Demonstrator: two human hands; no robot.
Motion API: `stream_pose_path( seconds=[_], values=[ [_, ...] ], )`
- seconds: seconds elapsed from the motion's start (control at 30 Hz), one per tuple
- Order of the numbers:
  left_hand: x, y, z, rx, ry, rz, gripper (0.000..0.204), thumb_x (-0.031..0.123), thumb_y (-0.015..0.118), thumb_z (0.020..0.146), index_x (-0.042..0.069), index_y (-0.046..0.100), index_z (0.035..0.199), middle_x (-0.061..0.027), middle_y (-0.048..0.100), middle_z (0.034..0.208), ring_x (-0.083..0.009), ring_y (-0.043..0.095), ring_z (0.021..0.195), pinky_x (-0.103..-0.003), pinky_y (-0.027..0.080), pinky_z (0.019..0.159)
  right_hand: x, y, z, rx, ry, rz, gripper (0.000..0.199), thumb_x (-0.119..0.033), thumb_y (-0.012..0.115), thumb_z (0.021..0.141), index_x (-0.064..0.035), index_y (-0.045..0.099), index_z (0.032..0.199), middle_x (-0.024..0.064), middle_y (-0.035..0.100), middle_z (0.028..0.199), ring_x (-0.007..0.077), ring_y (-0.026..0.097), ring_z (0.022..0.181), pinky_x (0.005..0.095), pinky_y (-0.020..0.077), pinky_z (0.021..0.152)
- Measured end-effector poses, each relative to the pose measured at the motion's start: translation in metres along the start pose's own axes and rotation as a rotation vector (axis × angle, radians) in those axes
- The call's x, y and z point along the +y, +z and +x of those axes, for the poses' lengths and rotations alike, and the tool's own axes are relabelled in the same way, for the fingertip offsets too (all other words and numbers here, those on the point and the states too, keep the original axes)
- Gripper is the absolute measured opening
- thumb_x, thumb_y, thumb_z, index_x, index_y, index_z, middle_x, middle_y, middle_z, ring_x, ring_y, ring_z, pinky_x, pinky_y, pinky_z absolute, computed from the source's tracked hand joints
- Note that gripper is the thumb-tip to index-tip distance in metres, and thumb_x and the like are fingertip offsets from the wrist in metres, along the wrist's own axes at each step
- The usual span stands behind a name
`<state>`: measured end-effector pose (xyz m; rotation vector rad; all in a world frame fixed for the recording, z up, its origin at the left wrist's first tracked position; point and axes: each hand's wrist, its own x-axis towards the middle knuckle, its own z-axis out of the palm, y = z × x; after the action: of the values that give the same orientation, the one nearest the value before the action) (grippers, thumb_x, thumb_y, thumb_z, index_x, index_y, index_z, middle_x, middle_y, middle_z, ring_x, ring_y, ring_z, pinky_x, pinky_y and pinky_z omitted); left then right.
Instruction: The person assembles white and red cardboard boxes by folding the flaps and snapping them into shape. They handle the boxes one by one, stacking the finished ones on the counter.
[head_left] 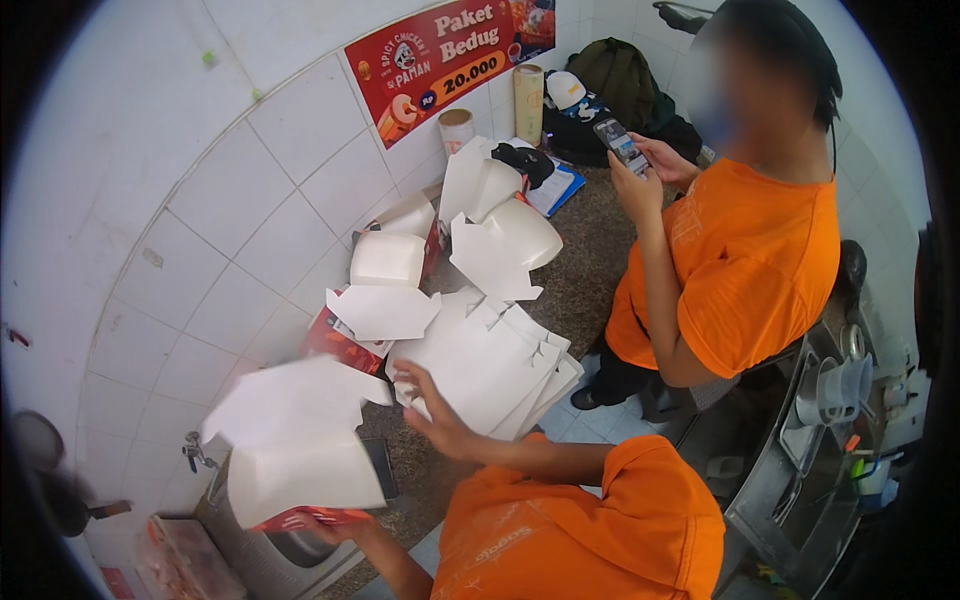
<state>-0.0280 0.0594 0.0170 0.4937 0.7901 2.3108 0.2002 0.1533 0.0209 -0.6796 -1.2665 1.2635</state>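
Note:
My left hand (pixel 325 524) grips an open takeaway box (pixel 305 480) from below, at its red printed side. The box is white inside, and its lid flap stands up toward the wall, slightly smeared by motion. With its fingers apart, my right hand (pixel 437 412) is at the near left edge of a stack of flat white cartons (pixel 480 365); I cannot tell whether it touches them. Beyond the stack, several folded takeaway boxes (pixel 388 258) sit with their lids open, white inside and red outside.
A co-worker in an orange shirt (pixel 740 265) stands at the right holding a phone (pixel 622 147). Below my left hand lies a metal sink (pixel 300 548), with a tap (pixel 197 452) by the tiled wall. Paper rolls (pixel 528 105), a backpack (pixel 615 85) and a blue clipboard (pixel 565 190) occupy the counter's far end.

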Motion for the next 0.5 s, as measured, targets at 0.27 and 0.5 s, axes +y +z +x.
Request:
stream_pose_path(
  seconds=[0.27, 0.5],
  values=[
    [-0.029, 0.037, -0.032, -0.084, -0.122, 0.130, 0.064, 0.039, 0.061, 0.095, 0.006, 0.040, 0.146, -0.0145, 0.051, 0.139, -0.0306, 0.051, 0.129, -0.047, 0.043, 0.108, -0.024, 0.016, -0.013, -0.320, -0.261, 0.175, 0.113, -0.079, 0.059, 0.084, -0.0095, 0.013, 0.161, 0.0254, -0.005, 0.166, 0.0412, -0.003, 0.155, 0.0566, 0.0044, 0.122],
    [-0.025, 0.018, -0.025, -0.209, -0.189, 0.078, 0.068, 0.036, 0.064, 0.095, 0.002, 0.039, 0.147, -0.0152, 0.047, 0.147, -0.0325, 0.047, 0.135, -0.051, 0.036, 0.116, -0.039, 0.012, -0.005, -0.292, -0.021, 0.361, 0.108, -0.075, 0.058, 0.087, -0.0043, 0.020, 0.159, 0.0166, 0.010, 0.167, 0.0296, 0.009, 0.155, 0.0464, 0.0107, 0.124]
  ],
)
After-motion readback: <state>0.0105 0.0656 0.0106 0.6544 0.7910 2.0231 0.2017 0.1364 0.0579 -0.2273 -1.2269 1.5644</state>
